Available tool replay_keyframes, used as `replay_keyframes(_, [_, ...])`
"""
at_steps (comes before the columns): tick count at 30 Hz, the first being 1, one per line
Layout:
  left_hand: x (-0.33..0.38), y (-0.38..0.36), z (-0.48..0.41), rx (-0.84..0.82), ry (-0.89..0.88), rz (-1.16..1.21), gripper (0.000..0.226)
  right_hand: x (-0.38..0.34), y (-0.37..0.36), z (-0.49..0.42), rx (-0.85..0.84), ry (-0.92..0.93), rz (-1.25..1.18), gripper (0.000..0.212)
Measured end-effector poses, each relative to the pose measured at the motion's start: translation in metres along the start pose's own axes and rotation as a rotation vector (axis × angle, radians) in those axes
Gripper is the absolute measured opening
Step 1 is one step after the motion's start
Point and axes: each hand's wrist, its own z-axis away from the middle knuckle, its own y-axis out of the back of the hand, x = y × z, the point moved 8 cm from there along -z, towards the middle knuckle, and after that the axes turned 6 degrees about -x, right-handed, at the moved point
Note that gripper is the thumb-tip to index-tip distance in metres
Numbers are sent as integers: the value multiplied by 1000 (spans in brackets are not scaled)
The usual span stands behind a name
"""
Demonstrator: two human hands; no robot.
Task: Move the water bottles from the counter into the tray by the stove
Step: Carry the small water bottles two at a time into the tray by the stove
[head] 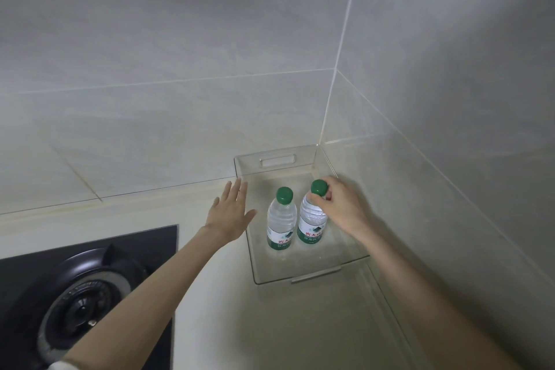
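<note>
While the right hand [342, 207] is pinching the right bottle [310, 225] by its neck in the tray [300, 270], the left bottle [280, 225] is standing alongside. The left hand [229, 213] is hovering empty, fingers straight.

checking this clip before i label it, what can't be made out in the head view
All in the head view.
Neck of the right bottle: covered by fingers of the right hand.
Whether the left hand touches the tray wall: the clear wall blends in.
Small print on the left bottle label: too small.
The stove: cut off by the left and bottom edges.
Any bottles on the rest of the counter: outside the frame.
</note>
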Motion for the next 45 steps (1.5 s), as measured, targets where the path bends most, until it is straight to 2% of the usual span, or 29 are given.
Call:
replay_keyframes(5, [-8,-4,-8,37,61,-40,64,1,-6,-9,60,21,-92,14])
replay_keyframes(8, [-11,-12,-9,9,61,57,59,-1,2,-24,114,16,-112,16])
replay_keyframes(16, [-15,-17,-13,-21,87,4,58,3,14,-83,262,-76,-172,24])
replay_keyframes(25, [-15,-15,-12,-36,98,2,58,-4,22,-139,265,-99,-193,27])
replay_keyframes(32, [-14,-15,-13,-51,106,8,59,11,7,-152,191,-139,-230,21])
replay_keyframes(37, [-14,-15,-12,-63,120,-6,59,10,7,-142,256,-144,-241,18])
replay_keyframes(41, [-14,-16,-13,-76,130,3,59,12,5,-139,253,-163,-310,26])
replay_keyframes(45, [-14,-17,-13,-97,126,31,59,17,7,-133,157,-256,-384,63])
